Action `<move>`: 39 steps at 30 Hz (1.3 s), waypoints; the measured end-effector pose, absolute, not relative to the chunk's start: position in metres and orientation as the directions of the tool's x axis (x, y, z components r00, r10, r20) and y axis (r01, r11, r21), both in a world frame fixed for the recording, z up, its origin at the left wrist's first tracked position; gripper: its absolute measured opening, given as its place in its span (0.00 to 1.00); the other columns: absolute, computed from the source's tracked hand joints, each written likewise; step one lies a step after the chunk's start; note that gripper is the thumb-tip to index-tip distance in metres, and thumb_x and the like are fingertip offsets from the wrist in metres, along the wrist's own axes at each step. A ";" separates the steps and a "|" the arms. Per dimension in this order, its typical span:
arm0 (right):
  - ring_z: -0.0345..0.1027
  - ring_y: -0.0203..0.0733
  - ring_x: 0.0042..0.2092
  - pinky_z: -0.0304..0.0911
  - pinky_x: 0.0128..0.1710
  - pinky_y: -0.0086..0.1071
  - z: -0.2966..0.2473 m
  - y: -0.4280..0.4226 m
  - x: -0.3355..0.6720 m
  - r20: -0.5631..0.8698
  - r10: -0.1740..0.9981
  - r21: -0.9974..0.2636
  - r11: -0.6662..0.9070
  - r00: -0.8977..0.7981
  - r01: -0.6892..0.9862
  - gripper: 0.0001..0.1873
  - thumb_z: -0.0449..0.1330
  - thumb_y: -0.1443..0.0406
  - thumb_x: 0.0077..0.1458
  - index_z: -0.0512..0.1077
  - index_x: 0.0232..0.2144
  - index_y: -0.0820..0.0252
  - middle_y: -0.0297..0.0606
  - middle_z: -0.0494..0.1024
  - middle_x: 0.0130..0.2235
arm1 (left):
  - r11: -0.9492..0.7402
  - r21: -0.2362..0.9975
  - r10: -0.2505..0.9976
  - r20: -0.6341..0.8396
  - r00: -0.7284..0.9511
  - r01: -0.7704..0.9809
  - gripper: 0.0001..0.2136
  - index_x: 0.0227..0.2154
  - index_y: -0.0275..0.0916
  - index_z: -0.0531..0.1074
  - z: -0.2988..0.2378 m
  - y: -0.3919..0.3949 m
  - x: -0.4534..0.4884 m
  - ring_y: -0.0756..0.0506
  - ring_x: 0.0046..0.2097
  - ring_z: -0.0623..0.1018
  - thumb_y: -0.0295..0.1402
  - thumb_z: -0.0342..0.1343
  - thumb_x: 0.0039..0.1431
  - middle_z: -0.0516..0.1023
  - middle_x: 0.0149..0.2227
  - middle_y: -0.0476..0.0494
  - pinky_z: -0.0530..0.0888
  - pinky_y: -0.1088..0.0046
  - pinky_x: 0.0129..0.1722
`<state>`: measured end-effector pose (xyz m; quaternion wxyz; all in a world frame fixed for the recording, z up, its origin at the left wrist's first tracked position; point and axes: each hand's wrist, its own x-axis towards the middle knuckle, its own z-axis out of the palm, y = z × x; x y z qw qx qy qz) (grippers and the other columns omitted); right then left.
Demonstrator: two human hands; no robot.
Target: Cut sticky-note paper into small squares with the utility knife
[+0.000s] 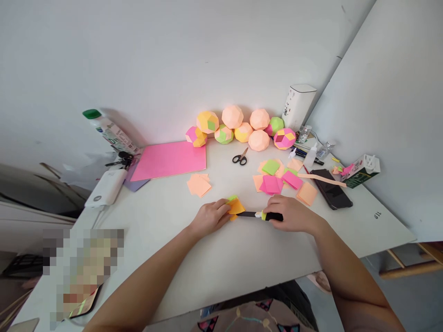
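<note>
Gripped by left hand (209, 216): folded orange paper piece (236, 206), held on white table (214, 258) | black-handled tool (263, 215) clasped in right hand (292, 213), tip touching the piece | pink paper squares (272, 184) just behind.

A white table (214, 263) lies under the fingers (221, 208); beyond them a plain white wall (138, 55), softly lit; wooden frame (408, 269) far right.

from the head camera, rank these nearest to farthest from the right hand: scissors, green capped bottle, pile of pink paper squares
1. pink paper squares, just beyond the right hand
2. scissors, further back and to the left
3. green-capped bottle, far left, lying on its side
</note>
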<state>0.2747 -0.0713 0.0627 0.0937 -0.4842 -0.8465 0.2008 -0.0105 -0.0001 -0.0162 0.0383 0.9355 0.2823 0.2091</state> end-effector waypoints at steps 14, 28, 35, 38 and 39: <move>0.68 0.44 0.40 0.64 0.38 0.35 0.055 -0.072 0.261 -0.127 0.844 -0.417 0.431 -0.521 0.800 0.14 0.59 0.71 0.50 0.76 0.41 0.59 0.40 0.74 0.37 | -0.848 0.115 0.518 0.393 0.760 0.518 0.10 0.33 0.39 0.68 -0.016 -0.004 -0.008 0.51 0.26 0.74 0.37 0.45 0.66 0.77 0.42 0.44 0.67 0.75 0.24; 0.67 0.45 0.40 0.62 0.37 0.34 0.057 -0.072 0.265 -0.154 0.861 -0.369 0.406 -0.486 0.836 0.13 0.58 0.71 0.50 0.76 0.40 0.59 0.40 0.74 0.37 | -0.858 0.085 0.497 0.387 0.777 0.506 0.13 0.29 0.39 0.70 -0.012 -0.006 -0.004 0.51 0.30 0.75 0.33 0.44 0.67 0.76 0.42 0.45 0.69 0.75 0.27; 0.67 0.46 0.42 0.63 0.38 0.34 0.054 -0.071 0.260 -0.155 0.872 -0.352 0.390 -0.464 0.851 0.15 0.58 0.70 0.51 0.76 0.42 0.60 0.42 0.74 0.38 | -0.854 0.070 0.496 0.404 0.769 0.515 0.14 0.27 0.39 0.72 -0.012 -0.006 -0.004 0.53 0.27 0.72 0.34 0.45 0.67 0.77 0.42 0.46 0.66 0.76 0.25; 0.67 0.45 0.42 0.63 0.38 0.33 0.056 -0.071 0.263 -0.151 0.885 -0.349 0.370 -0.441 0.861 0.16 0.58 0.71 0.51 0.76 0.42 0.59 0.41 0.74 0.37 | -0.853 0.067 0.496 0.419 0.761 0.518 0.15 0.25 0.39 0.71 -0.012 -0.006 -0.004 0.54 0.26 0.71 0.33 0.45 0.66 0.77 0.42 0.47 0.65 0.77 0.24; 0.67 0.45 0.42 0.63 0.38 0.33 0.057 -0.071 0.263 -0.154 0.887 -0.347 0.364 -0.436 0.864 0.15 0.57 0.71 0.51 0.76 0.42 0.59 0.41 0.74 0.37 | -0.853 0.066 0.493 0.425 0.759 0.517 0.15 0.25 0.39 0.71 -0.012 -0.006 -0.004 0.54 0.25 0.70 0.33 0.45 0.66 0.77 0.42 0.47 0.65 0.77 0.24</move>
